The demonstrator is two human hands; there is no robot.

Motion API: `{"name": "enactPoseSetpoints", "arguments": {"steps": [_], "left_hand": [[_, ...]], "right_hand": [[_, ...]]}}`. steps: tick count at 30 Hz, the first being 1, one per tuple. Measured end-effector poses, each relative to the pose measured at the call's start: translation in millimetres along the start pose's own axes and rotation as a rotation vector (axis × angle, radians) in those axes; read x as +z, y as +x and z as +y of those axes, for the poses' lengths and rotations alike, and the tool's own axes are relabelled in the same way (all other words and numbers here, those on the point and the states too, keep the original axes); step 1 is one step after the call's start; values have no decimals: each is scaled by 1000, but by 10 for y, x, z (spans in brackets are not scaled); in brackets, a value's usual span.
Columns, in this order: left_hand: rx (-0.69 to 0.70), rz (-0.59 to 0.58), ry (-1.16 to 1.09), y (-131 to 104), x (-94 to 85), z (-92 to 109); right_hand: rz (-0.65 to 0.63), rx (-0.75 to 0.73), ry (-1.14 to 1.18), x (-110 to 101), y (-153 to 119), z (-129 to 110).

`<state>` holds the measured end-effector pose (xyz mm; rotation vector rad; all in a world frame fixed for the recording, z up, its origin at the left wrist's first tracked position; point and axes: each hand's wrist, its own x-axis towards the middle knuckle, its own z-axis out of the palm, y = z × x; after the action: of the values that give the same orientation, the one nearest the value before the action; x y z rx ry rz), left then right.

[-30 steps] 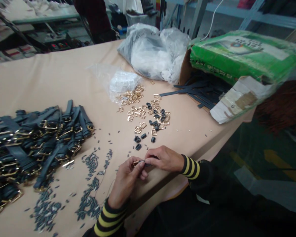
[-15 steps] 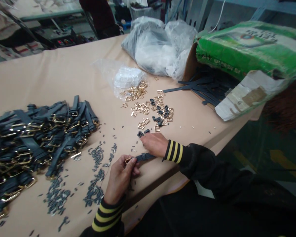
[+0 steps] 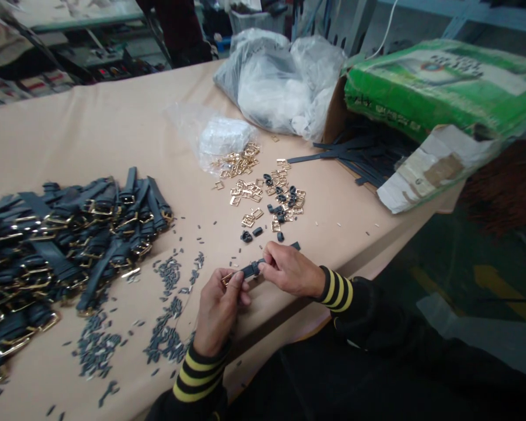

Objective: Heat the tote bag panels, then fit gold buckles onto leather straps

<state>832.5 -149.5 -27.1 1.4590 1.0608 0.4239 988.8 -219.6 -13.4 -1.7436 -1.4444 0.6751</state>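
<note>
A dark strap (image 3: 249, 271) with a gold buckle at its left end is held between both hands near the table's front edge. My left hand (image 3: 221, 298) pinches the buckle end, thumb on top. The fingers of my right hand (image 3: 287, 268) close on the strap beside a small dark loop around it, and the strap's free end sticks out behind them. Just beyond my right hand lie a few dark loops (image 3: 257, 231). Further back are loose gold buckles (image 3: 246, 190), some mixed with dark loops.
A big pile of buckled straps (image 3: 61, 263) covers the table's left side. Small dark pieces (image 3: 164, 339) are scattered before it. Plastic bags (image 3: 274, 82) stand at the back; an open green box (image 3: 438, 88) with dark straps is at the right. A person (image 3: 175, 29) is beyond the table.
My right hand has moved from the dark loops back to the strap and now grips it beside the loop. My left hand still holds the buckle end.
</note>
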Motion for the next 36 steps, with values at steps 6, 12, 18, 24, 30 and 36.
{"name": "enactPoseSetpoints", "arguments": {"steps": [6, 12, 18, 24, 30, 36], "left_hand": [[89, 40, -89, 8, 130, -45], [133, 68, 5, 16, 156, -16], [160, 61, 40, 9, 187, -75], [180, 20, 110, -8, 175, -84], [199, 18, 201, -5, 211, -73], [280, 124, 366, -12, 232, -45]], "right_hand": [[-1, 114, 157, 127, -68, 95], [31, 146, 329, 117, -96, 166], [38, 164, 413, 90, -105, 171], [57, 181, 518, 108, -93, 238], [24, 250, 594, 92, -98, 239], [-16, 341, 831, 95, -115, 252]]}}
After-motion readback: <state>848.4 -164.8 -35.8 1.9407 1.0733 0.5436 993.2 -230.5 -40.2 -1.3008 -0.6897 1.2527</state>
